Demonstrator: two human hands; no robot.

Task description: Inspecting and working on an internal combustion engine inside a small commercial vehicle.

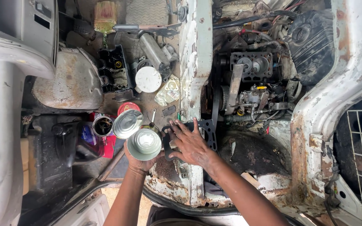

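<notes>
The stripped engine block [250, 79] sits deep in the rusty bay, and everything else lies nearer the person than it. Just below and to its left, the dark head gasket [208, 134] rests flat on the painted sill [194, 75]. The right hand [189, 144] lies open on it, fingers spread, gripping nothing. Left of that, the left hand [141, 161] is closed around a small open tin [144, 143], its lid [127, 124] tilted up. I'd judge an even, thin coat works best, with the gasket held flat and the tin level.
</notes>
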